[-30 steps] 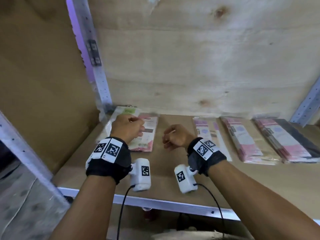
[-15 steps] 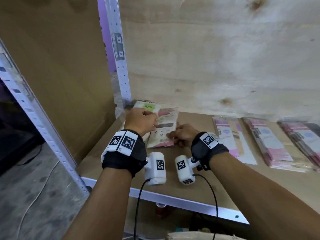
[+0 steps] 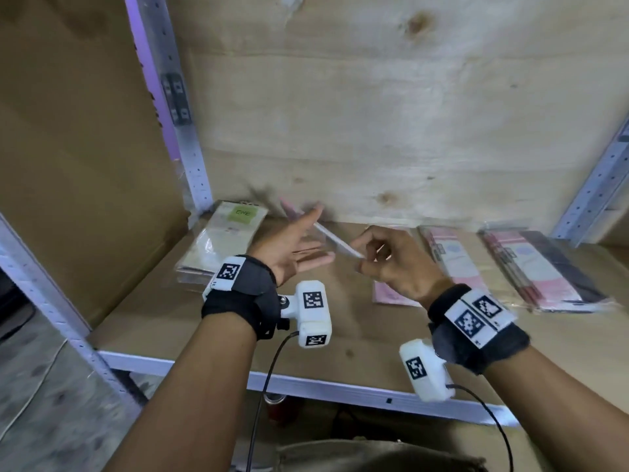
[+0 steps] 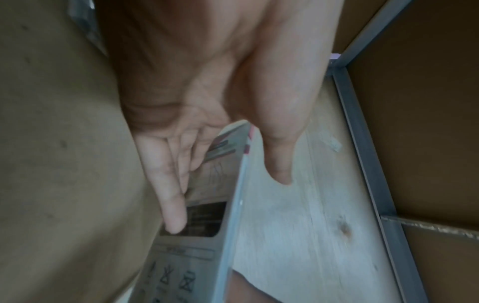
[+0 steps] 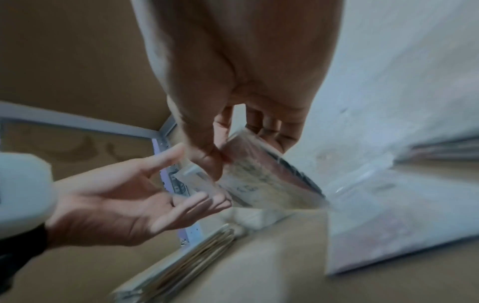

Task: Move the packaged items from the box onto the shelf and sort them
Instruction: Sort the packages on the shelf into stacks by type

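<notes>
The right hand [image 3: 394, 267] pinches 1 flat clear-wrapped packet [image 3: 326, 235] edge-on above the shelf [image 3: 163, 321]; the left hand [image 3: 292, 247] is spread, palm up, gripping nothing.

Stockroom or warehouse, perforated metal rack uprights [image 3: 172, 107], plywood backing [image 3: 391, 114], cardboard shelf board [image 3: 204, 318], rows of packaged goods [image 3: 531, 267]

On the flat clear-wrapped pale packet [image 3: 223, 238] at the shelf's left end, you can read "EIVE" on its green label [image 3: 243, 212]. Print on the packet [image 4: 186, 266] near your left hand is too blurred to read.
</notes>
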Demonstrator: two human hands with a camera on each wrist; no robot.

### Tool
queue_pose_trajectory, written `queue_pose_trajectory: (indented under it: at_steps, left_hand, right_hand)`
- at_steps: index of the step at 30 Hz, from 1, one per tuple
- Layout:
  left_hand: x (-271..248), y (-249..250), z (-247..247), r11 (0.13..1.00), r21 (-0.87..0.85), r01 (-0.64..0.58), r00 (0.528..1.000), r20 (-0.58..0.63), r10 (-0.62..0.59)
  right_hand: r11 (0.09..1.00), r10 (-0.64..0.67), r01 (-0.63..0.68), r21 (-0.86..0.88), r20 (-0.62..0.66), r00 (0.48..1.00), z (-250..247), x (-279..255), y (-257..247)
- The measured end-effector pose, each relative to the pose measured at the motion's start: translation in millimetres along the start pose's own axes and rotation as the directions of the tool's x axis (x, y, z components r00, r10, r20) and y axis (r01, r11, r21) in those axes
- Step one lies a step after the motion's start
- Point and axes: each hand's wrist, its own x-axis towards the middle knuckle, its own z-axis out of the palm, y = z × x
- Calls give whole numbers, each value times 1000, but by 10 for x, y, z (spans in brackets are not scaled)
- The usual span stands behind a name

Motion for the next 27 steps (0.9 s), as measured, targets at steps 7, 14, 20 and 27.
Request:
queue_pose_trajectory:
  at_steps: [7,14,20,27]
  left_hand:
    - [193,-306,327,999,34,-32,990,-138,37]
    - [373,-470,490,992,108,-61,998,-25,65]
    - [493,-556,604,996,87,-11,999,43,7]
    - [583,-544,468,976,172,-136,959,-223,173]
  right_hand:
    - [978,18,-5,-208,59,998,-328,-260,260]
    - [984,160,-169,-58,-138,977,-769,-181,616]
    - [837,384,-408,364,138,913,-858,-290,764]
    - [832,367,-426,355,222,903,-947,-368,810]
